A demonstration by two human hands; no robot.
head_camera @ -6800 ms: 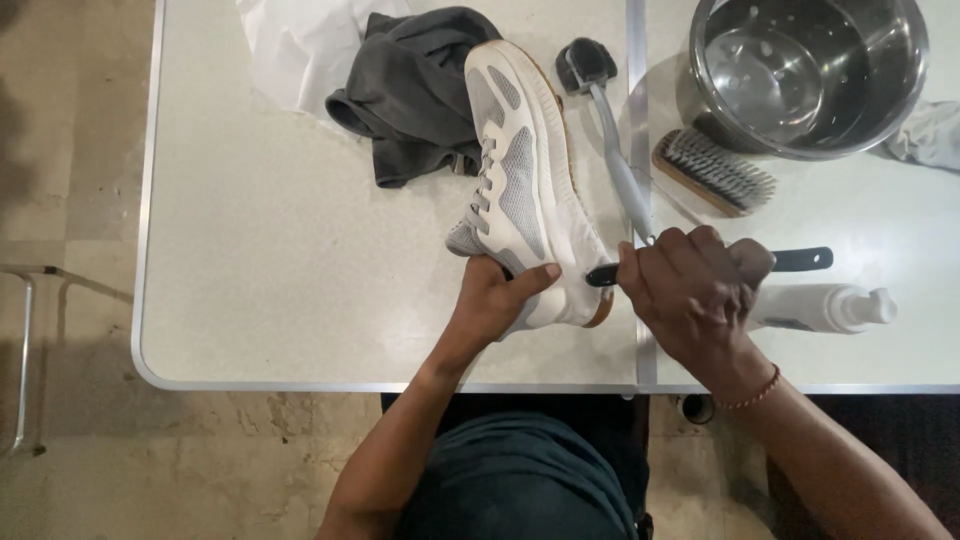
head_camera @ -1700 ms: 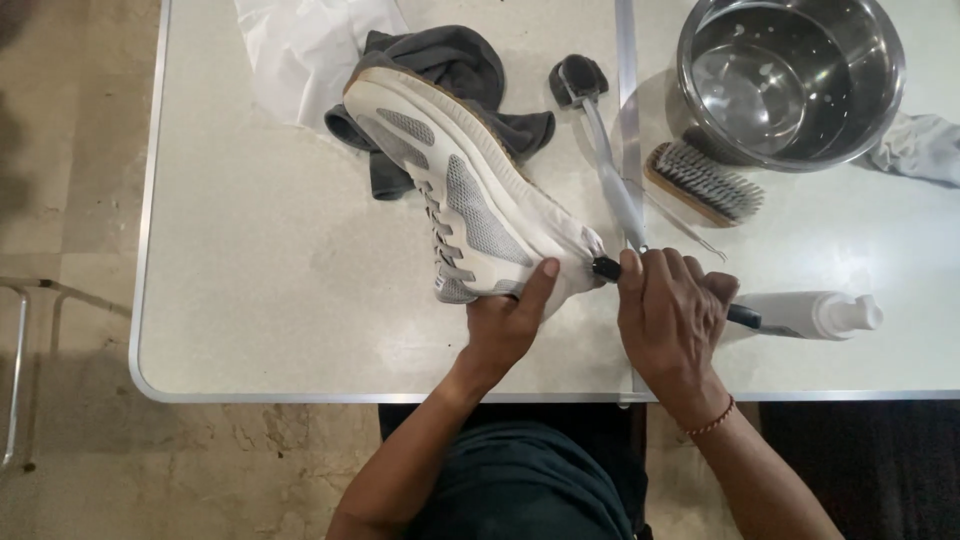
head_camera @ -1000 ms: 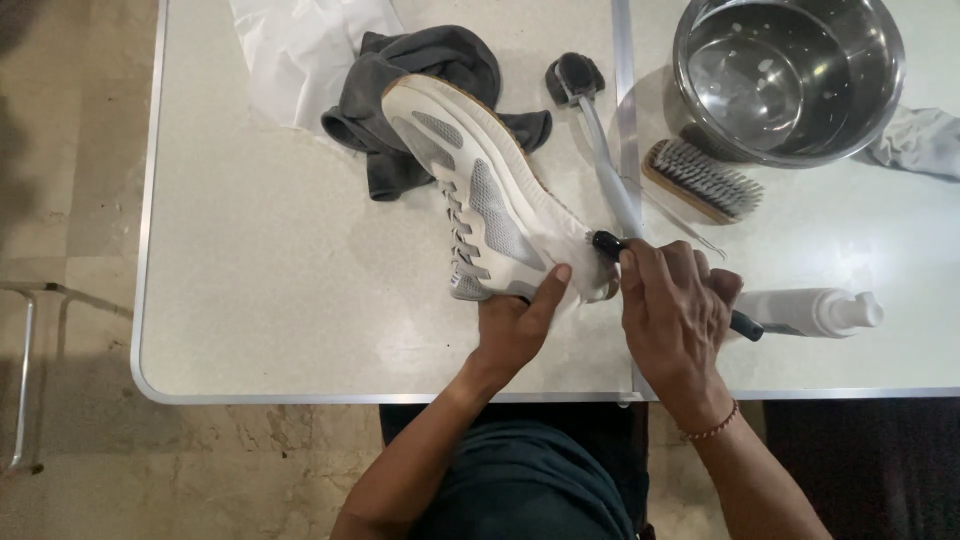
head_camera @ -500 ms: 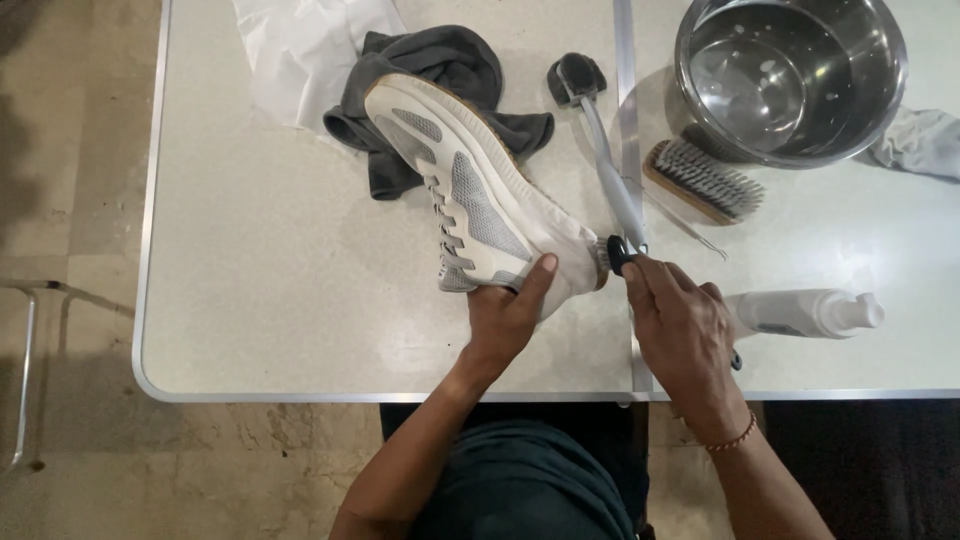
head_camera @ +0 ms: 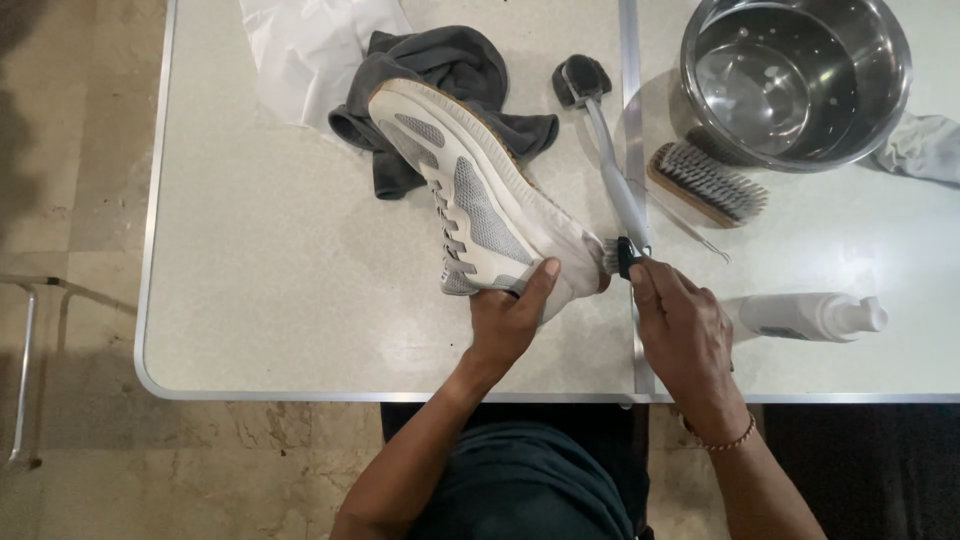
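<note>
A white and grey sneaker [head_camera: 478, 205] lies tilted on its side on the pale table [head_camera: 260, 290], toe pointing to the far left. My left hand [head_camera: 510, 315] grips its heel end, thumb up against the side. My right hand [head_camera: 682, 322] is closed around a small black brush [head_camera: 620, 257], whose bristles press against the heel of the shoe. The brush handle is mostly hidden inside my fist.
A dark grey cloth [head_camera: 440, 90] and white plastic sheet [head_camera: 305, 50] lie behind the shoe. A long-handled black brush [head_camera: 600, 130], wooden scrub brush [head_camera: 708, 182], steel bowl [head_camera: 795, 80], white bottle on its side [head_camera: 810, 316] and a grey rag [head_camera: 925, 148] sit to the right.
The shoe has been turned from sole-down to lying on its side. My right hand has shifted the small brush back and forth at the heel. My left hand stays on the heel.
</note>
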